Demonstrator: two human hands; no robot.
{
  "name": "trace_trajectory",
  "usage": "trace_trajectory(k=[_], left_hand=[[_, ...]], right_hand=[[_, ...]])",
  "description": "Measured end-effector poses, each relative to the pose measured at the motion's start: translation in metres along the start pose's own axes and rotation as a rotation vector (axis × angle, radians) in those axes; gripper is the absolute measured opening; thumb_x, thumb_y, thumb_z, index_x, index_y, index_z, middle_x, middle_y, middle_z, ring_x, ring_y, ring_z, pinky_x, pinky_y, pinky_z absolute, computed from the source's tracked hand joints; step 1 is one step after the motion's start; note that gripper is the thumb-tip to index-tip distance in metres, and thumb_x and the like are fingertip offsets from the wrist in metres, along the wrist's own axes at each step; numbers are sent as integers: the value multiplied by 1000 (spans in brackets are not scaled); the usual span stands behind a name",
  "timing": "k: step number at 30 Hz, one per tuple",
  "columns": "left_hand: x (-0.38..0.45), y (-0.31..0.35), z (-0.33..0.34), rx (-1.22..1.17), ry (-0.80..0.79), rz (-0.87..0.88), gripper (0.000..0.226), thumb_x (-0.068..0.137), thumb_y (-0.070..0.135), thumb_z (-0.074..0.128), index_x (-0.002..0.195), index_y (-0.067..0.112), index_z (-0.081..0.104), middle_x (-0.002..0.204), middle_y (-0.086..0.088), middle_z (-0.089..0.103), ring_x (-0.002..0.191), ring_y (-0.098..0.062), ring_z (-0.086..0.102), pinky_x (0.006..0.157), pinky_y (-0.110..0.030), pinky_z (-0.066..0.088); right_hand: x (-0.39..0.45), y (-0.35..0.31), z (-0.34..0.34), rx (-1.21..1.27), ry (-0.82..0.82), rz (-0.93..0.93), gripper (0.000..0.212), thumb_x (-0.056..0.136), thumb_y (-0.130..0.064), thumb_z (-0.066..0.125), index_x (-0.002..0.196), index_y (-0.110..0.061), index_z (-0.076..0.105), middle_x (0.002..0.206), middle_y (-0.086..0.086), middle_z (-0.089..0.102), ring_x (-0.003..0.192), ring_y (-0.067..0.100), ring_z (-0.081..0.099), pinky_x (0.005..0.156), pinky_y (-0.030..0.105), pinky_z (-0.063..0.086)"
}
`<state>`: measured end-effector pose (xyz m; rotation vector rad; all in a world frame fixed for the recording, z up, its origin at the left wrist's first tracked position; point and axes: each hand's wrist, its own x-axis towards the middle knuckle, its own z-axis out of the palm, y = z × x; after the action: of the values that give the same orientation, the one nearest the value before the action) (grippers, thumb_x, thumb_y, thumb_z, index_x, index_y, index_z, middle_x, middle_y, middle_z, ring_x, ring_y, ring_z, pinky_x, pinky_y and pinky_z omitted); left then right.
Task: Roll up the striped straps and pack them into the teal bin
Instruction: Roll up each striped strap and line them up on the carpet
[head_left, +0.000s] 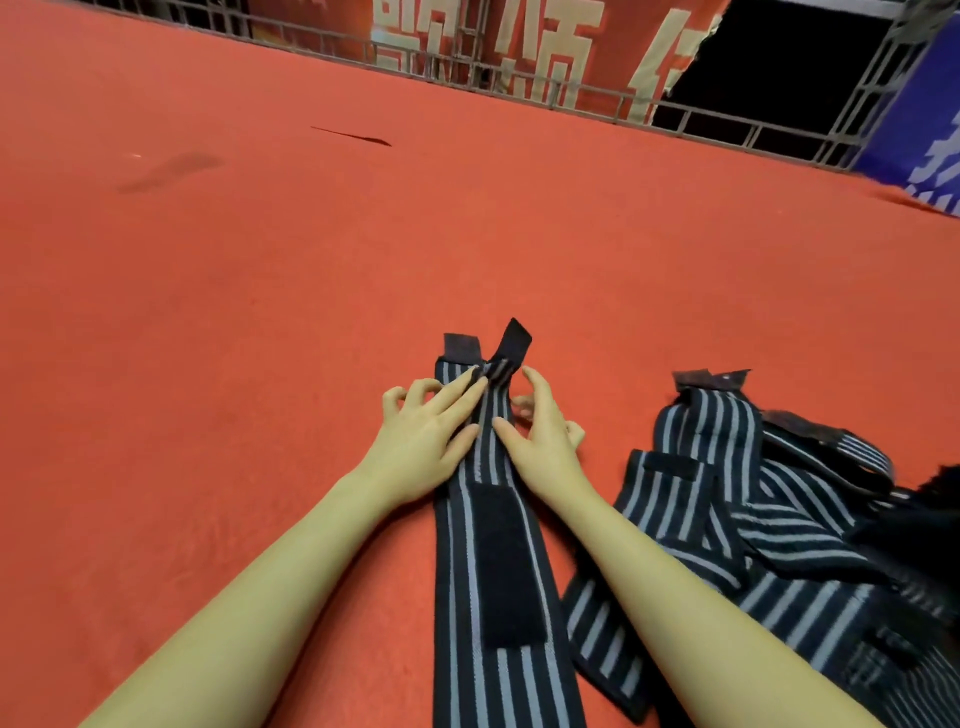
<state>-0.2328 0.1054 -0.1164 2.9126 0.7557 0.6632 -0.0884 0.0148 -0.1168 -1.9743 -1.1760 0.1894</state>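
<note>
1. A red carpet (363, 249) covers the floor and fills most of the view; a dark thin sliver and a faint smudge mark it at upper left.
2. Along its far edge runs a grey metal railing (519, 85), with a red banner (493, 47) behind it bearing large pale characters, cut off by the frame and not readable. A blue banner (914, 119) with white characters stands at the right edge, also cropped.
3. A pile of striped straps (753, 519), black with grey stripes, lies tangled on the carpet to the right, beside the right forearm.
4. 1 striped strap (467, 649) lies flat and lengthwise between the forearms, a black fastener patch on its middle, 2 dark tabs at its far end.
5. The left hand (421, 447) rests on the strap's left edge, index finger stretched to the far end, the other fingers curled.
6. The right hand (545, 441) touches the strap's right edge, fingers loosely bent, gripping nothing that I can tell.
</note>
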Motion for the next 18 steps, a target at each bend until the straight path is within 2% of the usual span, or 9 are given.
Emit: trace_trajectory(k=[2, 5, 10, 14, 18], left_hand=[[9, -9, 5, -20, 21, 2, 54, 94, 42, 30, 142, 21, 43, 148, 4, 42, 110, -27, 45, 87, -46, 32], [23, -21, 12, -53, 19, -68, 60, 93, 47, 23, 146, 24, 38, 151, 7, 36, 116, -27, 43, 91, -42, 21], [46, -29, 28, -11, -65, -212, 76, 83, 59, 0, 151, 31, 17, 157, 13, 19, 128, -22, 31, 96, -40, 17], [54, -36, 36, 10, -89, -276, 57, 99, 49, 19, 152, 29, 13, 158, 12, 15, 135, -19, 25, 99, -39, 15], [57, -40, 37, 39, -119, -313, 54, 102, 44, 21, 152, 28, 11, 159, 8, 13, 143, -18, 17, 107, -41, 12]], right_hand=[[14, 4, 7, -47, -31, 5, 60, 95, -35, 52, 147, -33, 23, 130, -7, 52, 124, 11, 43, 94, 29, 13], [31, 7, 15, -13, -68, -2, 55, 95, -34, 52, 145, -36, 27, 123, -13, 55, 122, 8, 43, 92, 28, 13], [60, 9, 21, -3, 80, -15, 42, 91, -22, 59, 130, -35, 50, 118, -15, 53, 115, 8, 46, 87, 25, 14], [75, 9, 29, -131, 59, -85, 39, 94, -24, 57, 131, -31, 52, 121, -12, 52, 116, 8, 43, 82, 23, 10], [80, 10, 34, -203, 24, -114, 39, 95, -28, 55, 134, -29, 52, 121, -13, 50, 116, 6, 39, 82, 24, 8]])
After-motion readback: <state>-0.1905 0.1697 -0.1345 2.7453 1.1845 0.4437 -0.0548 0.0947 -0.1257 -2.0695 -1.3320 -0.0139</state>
